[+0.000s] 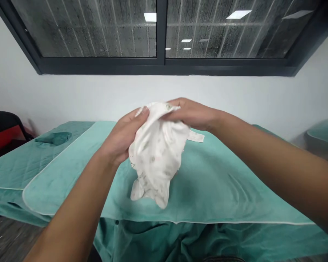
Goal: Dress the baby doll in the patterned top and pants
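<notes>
A small white printed baby garment (158, 153) hangs in loose folds above the green bed, gathered between both my hands. My left hand (126, 136) grips its upper left edge, thumb on top of the cloth. On the other side my right hand (190, 113) reaches into the upper opening, its fingers partly hidden by the fabric and closed on it. A white label or strip (196, 136) sticks out to the right below my right hand. The lower end of the garment dangles free, with two rounded tips.
A massage bed with a green velvety cover (221, 196) stretches across below. Its face hole (53, 139) is at the left. Behind it rise a white wall (98, 92) and a dark-framed window (161, 65). A black and red chair (6, 133) stands far left.
</notes>
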{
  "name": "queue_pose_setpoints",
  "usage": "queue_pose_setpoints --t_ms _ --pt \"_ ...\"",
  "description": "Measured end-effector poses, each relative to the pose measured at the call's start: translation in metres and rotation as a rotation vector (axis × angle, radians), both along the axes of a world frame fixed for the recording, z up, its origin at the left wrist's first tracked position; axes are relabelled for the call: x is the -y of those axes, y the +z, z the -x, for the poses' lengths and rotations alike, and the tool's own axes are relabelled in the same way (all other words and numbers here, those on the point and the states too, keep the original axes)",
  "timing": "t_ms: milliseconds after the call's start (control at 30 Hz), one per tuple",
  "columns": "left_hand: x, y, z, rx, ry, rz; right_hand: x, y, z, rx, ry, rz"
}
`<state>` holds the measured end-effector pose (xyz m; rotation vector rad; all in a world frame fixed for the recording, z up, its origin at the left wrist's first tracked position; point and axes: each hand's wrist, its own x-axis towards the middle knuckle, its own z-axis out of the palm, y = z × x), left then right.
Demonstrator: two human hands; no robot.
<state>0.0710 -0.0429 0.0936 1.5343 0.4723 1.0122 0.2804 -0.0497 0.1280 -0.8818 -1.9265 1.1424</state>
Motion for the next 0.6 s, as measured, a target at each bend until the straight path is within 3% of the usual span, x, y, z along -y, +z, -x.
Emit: queue_pose_setpoints --t_ms 133,200,300,400,533,600 --pt "0.001 -0.008 0.002 -0.289 -0.213 0.05 -0.013 -0.014 0.006 -0.369 -0.171 -0.032" --pt "-0.003 -0.012 0.003 -0.299 -0.158 0.043 -0.015 -0.024 0.011 -0.443 -0.173 0.041" --pt "-0.012 -0.021 0.002 -0.048 -0.007 0.06 -0.011 -0.045 0.016 -0.487 -0.152 0.159" --pt "-0.017 -0.029 -0.002 0.112 0.062 0.144 -0.006 -0.065 0.017 -0.358 -0.098 0.2" --pt "-0.016 -0.039 -0.008 0.048 0.097 0.263 -0.002 -0.08 0.015 0.064 0.12 0.205" --pt "-0.013 -0.045 -0.01 0.002 0.088 0.3 -0.004 -0.083 0.014 0.085 0.034 0.186"
